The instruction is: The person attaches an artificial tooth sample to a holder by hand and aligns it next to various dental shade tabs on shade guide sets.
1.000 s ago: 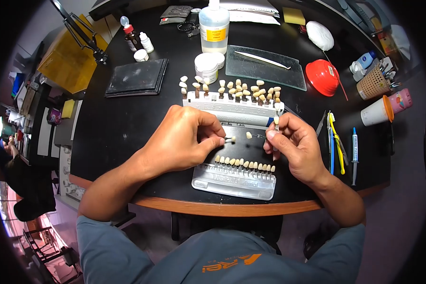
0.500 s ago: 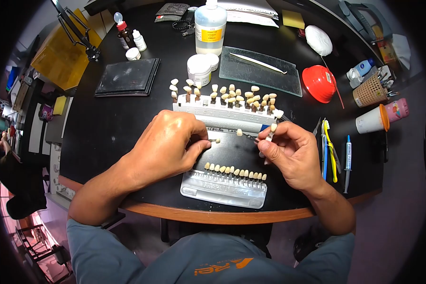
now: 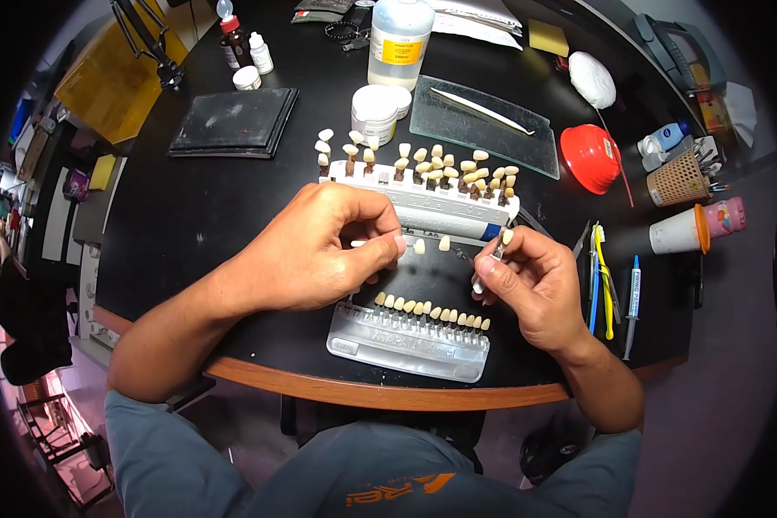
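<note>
My left hand (image 3: 319,250) is closed in a pinch, thumb against fingertips, on a shade tab whose tooth-shaped tip (image 3: 419,246) shows just past the thumb. My right hand (image 3: 540,285) grips a shade tab with a pale tooth tip (image 3: 507,235) between thumb and index finger. Between the hands is another tooth tip (image 3: 445,243), its dark stem running towards my right fingers. Below them lies a clear shade guide holder (image 3: 406,345) with a row of tooth tabs. Behind stands a white holder (image 3: 423,200) bearing many loose-angled shade tabs.
A glass slab (image 3: 483,129) with a white carving tool, white jars (image 3: 374,112) and a large bottle (image 3: 401,47) stand at the back. On the right are a red bowl (image 3: 591,160), a yellow toothbrush (image 3: 605,281) and a syringe (image 3: 633,306). A black case (image 3: 233,123) lies left.
My left hand has shifted slightly right and up, bringing its tooth tip closer to the one between the hands. The right-hand tab is tilted a little more. The whole view has shifted slightly.
</note>
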A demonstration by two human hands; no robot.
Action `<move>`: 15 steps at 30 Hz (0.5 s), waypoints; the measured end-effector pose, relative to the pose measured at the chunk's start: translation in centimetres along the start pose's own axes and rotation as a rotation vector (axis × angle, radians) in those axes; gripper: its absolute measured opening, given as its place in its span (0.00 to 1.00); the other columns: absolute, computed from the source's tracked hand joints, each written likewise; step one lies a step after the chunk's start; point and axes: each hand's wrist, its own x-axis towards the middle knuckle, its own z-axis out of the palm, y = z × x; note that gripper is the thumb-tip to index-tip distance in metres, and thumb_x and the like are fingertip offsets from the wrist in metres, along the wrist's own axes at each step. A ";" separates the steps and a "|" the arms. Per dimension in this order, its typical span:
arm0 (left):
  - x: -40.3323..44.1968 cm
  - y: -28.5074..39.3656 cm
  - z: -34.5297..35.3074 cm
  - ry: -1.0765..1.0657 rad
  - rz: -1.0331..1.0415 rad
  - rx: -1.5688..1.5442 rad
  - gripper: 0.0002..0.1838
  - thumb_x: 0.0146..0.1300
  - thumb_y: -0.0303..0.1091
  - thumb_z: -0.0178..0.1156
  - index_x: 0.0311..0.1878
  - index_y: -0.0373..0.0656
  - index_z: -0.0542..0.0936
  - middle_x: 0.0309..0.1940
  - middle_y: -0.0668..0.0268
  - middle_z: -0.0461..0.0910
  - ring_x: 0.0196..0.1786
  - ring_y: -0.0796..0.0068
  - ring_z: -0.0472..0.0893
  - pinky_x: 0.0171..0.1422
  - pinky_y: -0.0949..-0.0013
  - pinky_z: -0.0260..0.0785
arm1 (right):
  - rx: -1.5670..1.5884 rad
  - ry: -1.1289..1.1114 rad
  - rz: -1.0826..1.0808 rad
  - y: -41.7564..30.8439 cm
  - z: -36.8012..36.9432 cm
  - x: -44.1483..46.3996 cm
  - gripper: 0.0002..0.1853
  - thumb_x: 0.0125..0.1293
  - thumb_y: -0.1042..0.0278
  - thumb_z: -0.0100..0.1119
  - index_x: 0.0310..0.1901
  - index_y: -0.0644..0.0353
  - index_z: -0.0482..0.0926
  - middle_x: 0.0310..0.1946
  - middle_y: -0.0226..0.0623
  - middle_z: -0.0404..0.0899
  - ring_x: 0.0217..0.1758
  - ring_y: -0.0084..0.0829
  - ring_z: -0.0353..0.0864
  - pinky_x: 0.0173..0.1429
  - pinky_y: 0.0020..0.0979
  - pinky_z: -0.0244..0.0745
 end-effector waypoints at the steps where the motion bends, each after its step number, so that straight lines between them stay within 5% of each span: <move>1: 0.1 -0.3 0.1 -0.027 0.004 -0.035 0.09 0.73 0.30 0.62 0.36 0.35 0.81 0.30 0.68 0.83 0.33 0.83 0.81 0.38 0.75 0.73 | -0.021 -0.007 -0.004 -0.1 0.1 0.0 0.04 0.73 0.77 0.64 0.39 0.66 0.78 0.36 0.32 0.83 0.35 0.15 0.80 0.39 0.20 0.79; 15: 0.4 -0.8 0.1 -0.130 -0.005 -0.148 0.10 0.76 0.32 0.61 0.40 0.34 0.82 0.33 0.65 0.86 0.33 0.78 0.85 0.39 0.75 0.77 | -0.079 0.001 0.071 -0.8 0.4 -0.1 0.05 0.71 0.77 0.67 0.38 0.67 0.80 0.34 0.34 0.84 0.32 0.15 0.82 0.36 0.18 0.79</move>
